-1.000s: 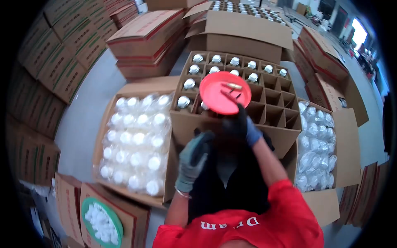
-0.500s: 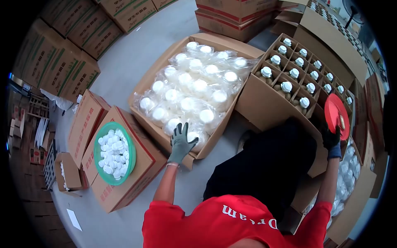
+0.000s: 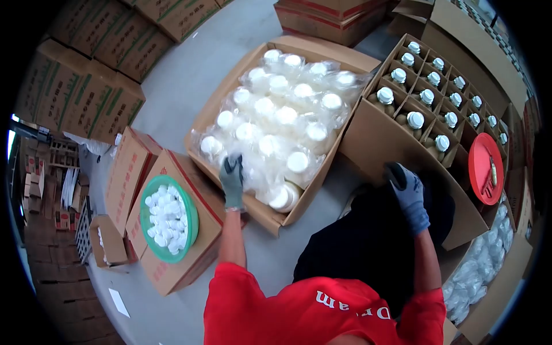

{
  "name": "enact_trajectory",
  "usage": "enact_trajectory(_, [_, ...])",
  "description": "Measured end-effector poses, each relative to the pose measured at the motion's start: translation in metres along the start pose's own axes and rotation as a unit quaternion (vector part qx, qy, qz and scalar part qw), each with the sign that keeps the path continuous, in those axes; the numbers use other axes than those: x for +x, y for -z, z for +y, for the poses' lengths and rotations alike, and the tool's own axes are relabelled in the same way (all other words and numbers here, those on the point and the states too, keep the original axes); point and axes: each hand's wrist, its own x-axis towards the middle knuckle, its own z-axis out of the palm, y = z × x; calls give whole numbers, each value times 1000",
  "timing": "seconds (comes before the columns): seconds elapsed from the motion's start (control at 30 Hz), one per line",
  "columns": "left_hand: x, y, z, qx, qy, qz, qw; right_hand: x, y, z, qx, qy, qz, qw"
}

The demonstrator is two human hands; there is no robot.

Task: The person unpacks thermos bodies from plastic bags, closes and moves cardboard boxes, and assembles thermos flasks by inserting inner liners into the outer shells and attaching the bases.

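Observation:
My left hand point(image 3: 233, 179), in a grey-green glove, is closed at the near left edge of an open carton point(image 3: 261, 214). Clear plastic film point(image 3: 250, 179) is bunched at its fingers. To its right a white-capped bottle point(image 3: 284, 196) leans in the carton's front corner, its cap out from under the film. More white-capped bottles point(image 3: 286, 115) lie beneath the plastic behind it. Over my lap is my right hand point(image 3: 407, 192), gloved in blue-grey with dark fingers. Motion blurs those fingers, and I cannot tell what they hold.
On the right, a divided carton point(image 3: 368, 132) holds capped bottles point(image 3: 442, 142). A red dish point(image 3: 485, 190) with a small tool rests at its near corner. A green basin point(image 3: 194, 215) of white caps sits on a box at left. Stacked cartons point(image 3: 86, 92) stand behind.
My right hand has left the red dish and moved left over my lap. My left hand has shifted slightly left and closed on the film; the front bottle's cap now shows uncovered.

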Motion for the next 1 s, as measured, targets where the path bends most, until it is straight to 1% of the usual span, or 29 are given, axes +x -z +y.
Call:
enact_trajectory(0.03, [0,2,-10,148,-24,-24,988,0,-6,-5,-68,21,-8,997])
enact_trajectory(0.07, [7,1,-19,290,-52,-48,955,3,-10,-7,-134,47,-10,990])
enact_trajectory(0.1, [4,3,-27,443,-89,-88,888,5,-18,-3,-175,55,-27,983])
enact_trajectory(0.13, [0,3,-32,578,-139,-117,796,7,-20,-6,-172,59,-41,982])
enact_trajectory(0.2, [-24,-8,-24,683,-59,-180,705,10,-23,-11,-167,61,-68,982])
enact_trajectory(0.23, [-25,-6,-42,634,-31,-135,761,12,-28,-5,-158,44,-98,982])
enact_trajectory(0.33, [-40,-10,-47,432,-91,-145,885,17,-49,-9,-73,96,-86,989])
enact_trajectory(0.37, [-60,-26,-28,389,-179,-111,897,16,-57,-19,-57,129,-107,984])
enact_trajectory(0.4, [-84,-42,13,289,-177,-128,932,13,-60,-45,-51,152,-129,979])
enact_trajectory(0.43, [-98,-56,14,230,-171,-187,939,15,-67,-65,-1,250,-131,959])
enact_trajectory(0.47, [-118,-73,31,170,-191,-234,938,15,-80,-79,80,273,-174,943])
enact_trajectory(0.5, [-133,-87,48,109,-210,-279,931,16,-95,-83,165,280,-202,924])
enact_trajectory(0.53, [-135,-93,46,92,-153,-315,932,16,-110,-82,248,283,-229,898])
enact_trajectory(0.57, [-135,-98,45,73,-95,-350,929,15,-118,-76,382,189,-281,860])
enact_trajectory(0.6, [-132,-102,43,54,-38,-385,921,22,-115,-60,190,178,-294,919])
enact_trajectory(0.63, [-121,-99,46,11,0,-420,907,37,-105,-50,17,137,-375,917])
enact_trajectory(0.67, [-101,-94,51,-32,36,-456,889,49,-95,-43,-162,127,-381,901])
enact_trajectory(0.7, [-80,-94,59,-72,72,-490,865,62,-95,0,-217,197,-297,909])
enact_trajectory(0.73, [-65,-98,69,-120,2,-386,914,74,-95,44,-275,252,-202,906])
enact_trajectory(0.77, [-45,-98,50,-77,-8,-251,965,82,-69,48,-351,169,-197,900])
enact_trajectory(0.8, [-26,-100,50,236,-121,-101,959,94,-64,81,-396,125,-206,886])
enact_trajectory(0.83, [-11,-102,40,343,-121,-46,930,95,-45,71,-406,96,-207,885])
enact_trajectory(0.87, [3,-111,20,371,-68,-46,925,94,-47,70,-405,87,-211,885])
enact_trajectory(0.93, [20,-136,-22,337,27,-49,940,91,-56,70,-405,68,-214,886])
enact_trajectory(0.97, [19,-147,-32,308,55,-34,949,87,-62,67,-356,61,-247,899])
enact_trajectory(1.0, [22,-149,-41,254,98,-39,962,86,-71,62,-311,43,-272,910])
